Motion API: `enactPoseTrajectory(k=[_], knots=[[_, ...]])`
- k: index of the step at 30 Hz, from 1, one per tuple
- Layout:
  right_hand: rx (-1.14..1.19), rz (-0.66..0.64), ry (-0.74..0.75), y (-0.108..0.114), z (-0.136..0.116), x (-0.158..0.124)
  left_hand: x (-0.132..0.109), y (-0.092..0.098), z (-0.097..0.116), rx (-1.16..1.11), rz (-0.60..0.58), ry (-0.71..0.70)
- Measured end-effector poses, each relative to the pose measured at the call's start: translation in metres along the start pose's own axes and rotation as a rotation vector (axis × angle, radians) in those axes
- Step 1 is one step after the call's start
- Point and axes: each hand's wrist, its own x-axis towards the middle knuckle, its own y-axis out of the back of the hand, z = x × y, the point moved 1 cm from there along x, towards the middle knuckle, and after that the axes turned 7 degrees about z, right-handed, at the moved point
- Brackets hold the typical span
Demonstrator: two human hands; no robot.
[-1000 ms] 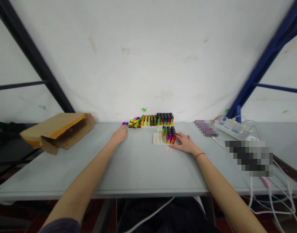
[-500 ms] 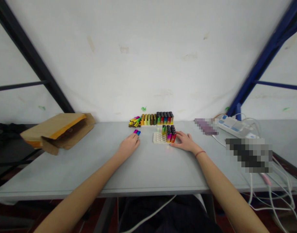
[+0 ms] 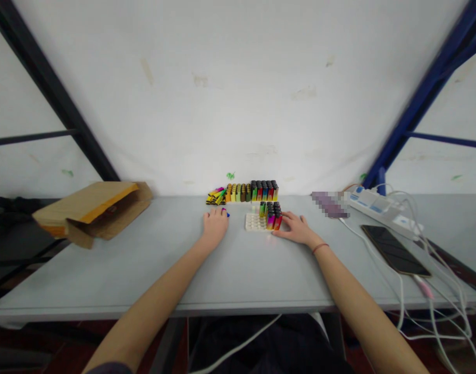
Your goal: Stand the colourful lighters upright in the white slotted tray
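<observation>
My left hand (image 3: 215, 226) is closed on lighters, with small purple and blue parts (image 3: 226, 212) showing past its fingertips; how many it holds is hidden. My right hand (image 3: 296, 227) grips the right end of a white tray (image 3: 255, 222), its thumb at the near corner and its fingers against the standing lighters. Upright lighters (image 3: 274, 218) with black tops fill the tray's right side, and a green one (image 3: 262, 209) stands at the back. The left part of the tray shows bare holes.
Behind the tray stand rows of black-topped lighters (image 3: 264, 190) and yellow-green ones (image 3: 238, 192), beside a loose pile (image 3: 216, 196). An open cardboard box (image 3: 93, 210) lies left. A phone (image 3: 395, 250), a power strip (image 3: 381, 208) and white cables occupy the right.
My left hand has moved slightly forward and to the right, turning so that the purple and blue lighters are more covered. My right hand stays at the tray.
</observation>
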Motion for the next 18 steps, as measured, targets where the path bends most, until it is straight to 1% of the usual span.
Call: enactPoseTrajectory(k=[6, 9, 12, 15, 18], knots=[[-0.015, -0.007, -0.002, 0.001, -0.001, 0.000, 0.001, -0.008, -0.004, -0.021, -0.020, 0.062], [-0.016, -0.010, -0.007, 0.003, -0.003, 0.000, 0.005, -0.013, -0.009, -0.120, -0.019, 0.040], [-0.009, -0.008, -0.009, 0.004, -0.004, -0.001, 0.011, -0.014, -0.013, -0.355, 0.035, 0.053], [-0.009, -0.009, -0.008, 0.003, -0.004, -0.001, 0.020, -0.013, -0.008, -0.688, 0.074, 0.154], [-0.020, -0.005, -0.002, 0.002, -0.003, -0.001, 0.028, -0.014, 0.006, -1.072, 0.031, 0.256]])
